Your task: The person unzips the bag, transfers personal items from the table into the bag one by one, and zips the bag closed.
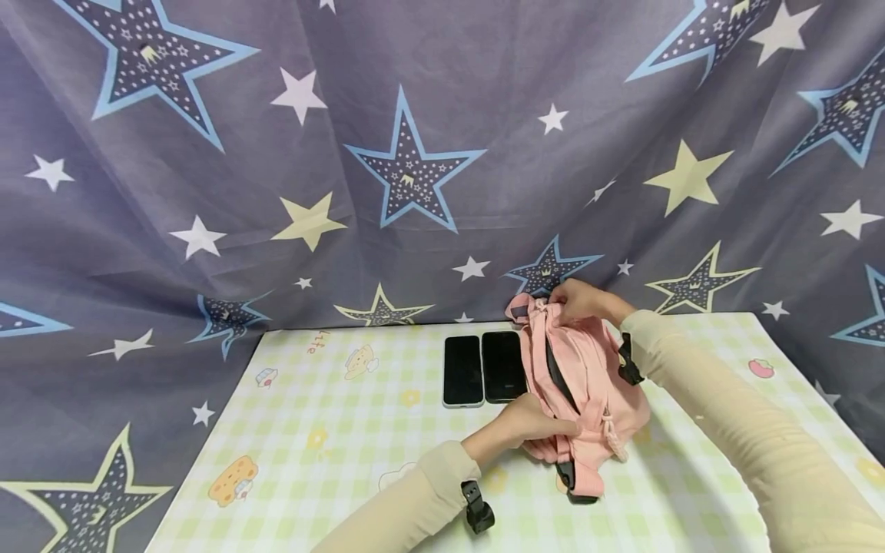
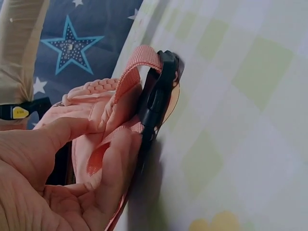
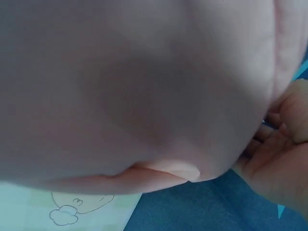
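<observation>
A pink fabric bag [image 1: 600, 369] with a dark zip opening stands on the table, right of centre. My left hand [image 1: 528, 421] pinches its near end between thumb and fingers, beside a pink webbing strap [image 2: 133, 65] and a black buckle [image 2: 156, 94]. At the bag's far end my right hand [image 1: 579, 299] grips the fabric near the top. In the right wrist view the bag fills most of the picture, and the right hand [image 3: 276, 154] is partly hidden behind it. A braided cord [image 1: 611, 438] hangs from the bag's side.
Two dark-screened phones [image 1: 462, 371] [image 1: 503, 366] lie side by side, just left of the bag. A green-checked cloth [image 1: 311, 430] with cartoon prints covers the table. Behind it hangs a grey star-patterned curtain [image 1: 442, 261].
</observation>
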{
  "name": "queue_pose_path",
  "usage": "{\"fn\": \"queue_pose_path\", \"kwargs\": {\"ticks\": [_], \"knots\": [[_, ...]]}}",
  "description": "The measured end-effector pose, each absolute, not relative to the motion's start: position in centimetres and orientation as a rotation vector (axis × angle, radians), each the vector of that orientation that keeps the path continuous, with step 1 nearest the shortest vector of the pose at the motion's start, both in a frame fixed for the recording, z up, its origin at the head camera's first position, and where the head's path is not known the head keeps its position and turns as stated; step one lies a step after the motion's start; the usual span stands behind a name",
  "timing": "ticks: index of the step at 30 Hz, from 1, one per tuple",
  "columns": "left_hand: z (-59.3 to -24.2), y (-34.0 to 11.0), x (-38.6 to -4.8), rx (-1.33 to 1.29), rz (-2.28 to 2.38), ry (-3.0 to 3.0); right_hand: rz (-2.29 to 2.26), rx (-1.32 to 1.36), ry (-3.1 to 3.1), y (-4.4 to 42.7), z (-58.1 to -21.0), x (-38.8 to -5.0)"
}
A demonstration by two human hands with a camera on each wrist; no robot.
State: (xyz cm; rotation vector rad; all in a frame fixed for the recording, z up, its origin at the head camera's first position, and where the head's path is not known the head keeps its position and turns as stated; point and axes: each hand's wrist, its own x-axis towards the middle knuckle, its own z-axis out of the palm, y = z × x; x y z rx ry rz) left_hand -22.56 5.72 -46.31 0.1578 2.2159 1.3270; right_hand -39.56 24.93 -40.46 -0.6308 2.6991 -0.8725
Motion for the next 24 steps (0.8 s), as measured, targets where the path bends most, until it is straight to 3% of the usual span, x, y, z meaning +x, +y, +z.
{"fn": "queue_pose_path", "kwargs": {"ticks": [9, 19, 24], "knots": [[-46.7, 5.8, -22.0, 0.174, 1.334, 2.228, -1.172, -0.549, 2.667, 26.8, -40.0, -39.3], [-46.5, 6.1, -21.9, 0.233, 1.217, 2.345, -1.295, -0.345, 2.574, 29.9, -36.8, -38.2], [-46.4, 6.1, -22.3, 0.391, 1.132, 2.613, -1.307, -0.302, 2.586, 31.3, -35.9, -37.5]]}}
